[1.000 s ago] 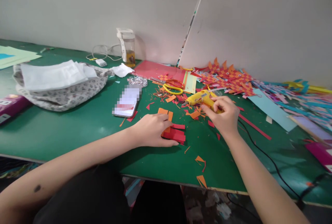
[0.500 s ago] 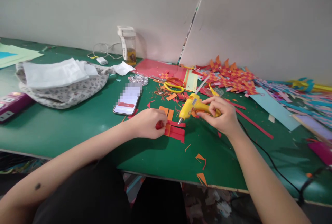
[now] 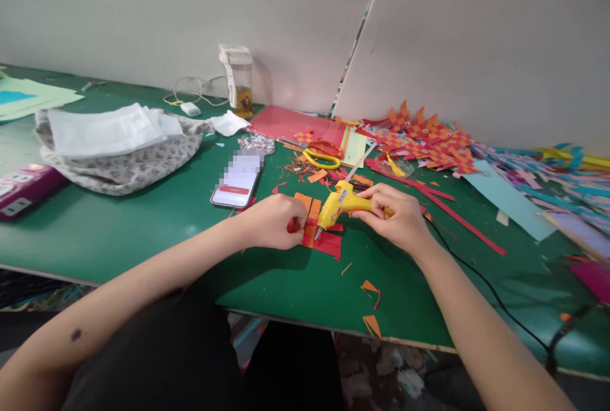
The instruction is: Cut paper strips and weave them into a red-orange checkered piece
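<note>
Progress: looks to me like mid-glue on one woven piece (image 3: 318, 233). Red and orange strips are already interlaced, and the nozzle sits right at its near-left corner.
Done: a whole pile of finished weaves (image 3: 424, 141) sits far right on the bench (image 3: 119, 233).
Left: loose strips still stick out of this one, so I'd guess more dabs and a trim.
Left hand (image 3: 271, 223): grip pinched on the piece's left edge, pressing it to the bench.
Right hand (image 3: 398, 217): grip wrapped around the glue gun (image 3: 340, 201), tip angled down-left.
Room: open green bench near and left of the piece. The phone (image 3: 237, 183) is just far-left, scissors (image 3: 321, 155) beyond.
Edges: the near bench edge is close, scraps (image 3: 369, 287) lying right by it.
Cord (image 3: 481, 281): trails right from the gun and off the bench, so I'd mind it.
</note>
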### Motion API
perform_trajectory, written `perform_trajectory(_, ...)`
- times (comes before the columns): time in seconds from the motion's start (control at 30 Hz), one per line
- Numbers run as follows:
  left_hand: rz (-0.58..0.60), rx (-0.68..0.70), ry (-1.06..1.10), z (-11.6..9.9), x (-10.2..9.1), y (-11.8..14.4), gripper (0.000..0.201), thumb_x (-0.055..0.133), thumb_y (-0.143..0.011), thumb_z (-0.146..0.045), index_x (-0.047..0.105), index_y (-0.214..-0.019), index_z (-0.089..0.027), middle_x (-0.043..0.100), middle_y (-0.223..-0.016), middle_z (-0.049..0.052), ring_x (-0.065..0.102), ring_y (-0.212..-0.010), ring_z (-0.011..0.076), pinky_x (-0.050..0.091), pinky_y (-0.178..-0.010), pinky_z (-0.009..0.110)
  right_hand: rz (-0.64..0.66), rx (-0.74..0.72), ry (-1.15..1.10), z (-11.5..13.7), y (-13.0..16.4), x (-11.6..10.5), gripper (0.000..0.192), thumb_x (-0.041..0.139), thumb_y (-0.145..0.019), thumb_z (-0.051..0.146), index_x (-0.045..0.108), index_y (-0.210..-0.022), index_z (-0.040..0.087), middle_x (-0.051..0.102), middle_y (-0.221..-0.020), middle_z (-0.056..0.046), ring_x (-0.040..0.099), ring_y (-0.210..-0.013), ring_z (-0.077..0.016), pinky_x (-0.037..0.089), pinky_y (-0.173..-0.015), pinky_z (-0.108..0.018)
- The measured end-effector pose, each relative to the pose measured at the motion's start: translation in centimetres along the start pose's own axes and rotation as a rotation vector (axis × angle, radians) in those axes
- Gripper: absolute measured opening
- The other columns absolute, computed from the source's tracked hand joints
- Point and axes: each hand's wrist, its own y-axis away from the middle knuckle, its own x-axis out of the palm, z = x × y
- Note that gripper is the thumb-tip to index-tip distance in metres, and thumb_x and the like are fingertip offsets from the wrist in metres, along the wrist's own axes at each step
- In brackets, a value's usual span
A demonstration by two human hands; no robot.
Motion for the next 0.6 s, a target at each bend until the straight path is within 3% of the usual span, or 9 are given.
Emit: perform_trajectory(0.6, 0.016, -0.016, -0.003, -0.07, -0.12, 0.06, 0.009, 0.049, -0.063, -0.013, 0.056, -0.058, -0.015, 0.062, -0.069, 0.004, 0.06, -0.068, 0.0148, 0.046, -0.059, 0.025, 0.017, -0.064, 0.081, 0.15, -0.06, -0.05, 0.044, 0.066, -0.073, 0.02, 0.028, -0.051, 0.02, 0.06, -0.084, -0.005, 0.061, -0.082, -0.0188, 0.047, -0.067, -0.032)
